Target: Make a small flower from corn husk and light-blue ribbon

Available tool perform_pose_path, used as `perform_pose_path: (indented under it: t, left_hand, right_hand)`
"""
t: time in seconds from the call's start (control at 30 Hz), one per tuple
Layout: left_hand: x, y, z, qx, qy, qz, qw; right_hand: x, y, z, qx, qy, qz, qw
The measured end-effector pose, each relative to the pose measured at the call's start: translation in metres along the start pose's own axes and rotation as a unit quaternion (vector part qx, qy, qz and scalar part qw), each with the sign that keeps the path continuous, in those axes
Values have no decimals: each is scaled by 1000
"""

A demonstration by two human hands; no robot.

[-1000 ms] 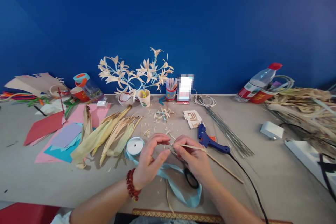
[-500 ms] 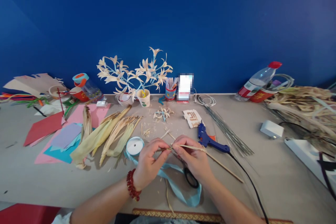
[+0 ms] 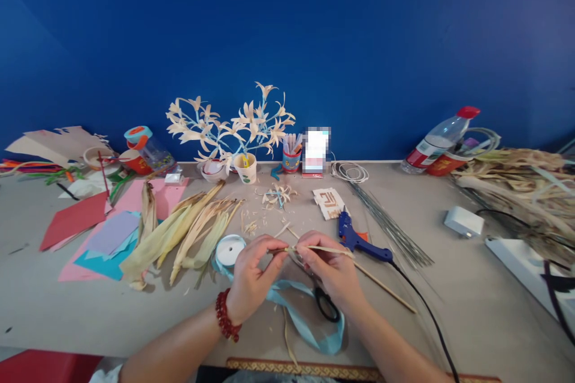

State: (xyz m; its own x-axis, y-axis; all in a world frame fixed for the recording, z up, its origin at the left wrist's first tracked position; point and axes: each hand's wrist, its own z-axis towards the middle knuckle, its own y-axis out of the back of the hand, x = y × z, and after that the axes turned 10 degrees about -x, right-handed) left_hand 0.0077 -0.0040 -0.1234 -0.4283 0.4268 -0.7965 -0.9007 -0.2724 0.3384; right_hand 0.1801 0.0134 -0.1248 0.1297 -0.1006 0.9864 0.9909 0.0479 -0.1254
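My left hand (image 3: pixel 251 281), with a red bead bracelet at the wrist, pinches a thin stem-like piece (image 3: pixel 291 248) between thumb and forefinger. Close beside it, my right hand (image 3: pixel 335 275) is closed on a pale corn husk strip (image 3: pixel 330 249) that runs out over its fingers. The strip meets the thin piece between my fingertips; exactly how they join is too small to tell. Below the hands lie a loop of light blue ribbon (image 3: pixel 296 317) and scissors (image 3: pixel 327 304), their blades partly hidden by my right hand. The ribbon's white spool (image 3: pixel 230 250) rests by my left hand.
Corn husks (image 3: pixel 179 233) and coloured paper (image 3: pixel 74 221) lie left. Husk flowers (image 3: pixel 251 116) stand in cups behind. On the right are a blue glue gun (image 3: pixel 363 244) with its cord, a wooden stick (image 3: pixel 386 288), wires (image 3: pixel 390 224), a bottle (image 3: pixel 435 140) and a power strip (image 3: pixel 525 266).
My left hand has shifted slightly left, and more of the thin piece shows between my fingertips. Both hands keep their pinch.
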Motion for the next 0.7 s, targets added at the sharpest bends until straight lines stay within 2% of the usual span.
perform_pose_path:
  t: [0.13,0.33,0.7]
  left_hand:
    - [2,1,1,-9,-11,-6,1000]
    - [3,1,-1,-14,4,-21,1000]
    - [5,2,-2,-23,14,-26,999]
  right_hand:
    - [-1,1,-1,6,-1,20,1000]
    - [2,1,-2,12,43,-29,999]
    - [0,4,-1,-7,74,-47,996]
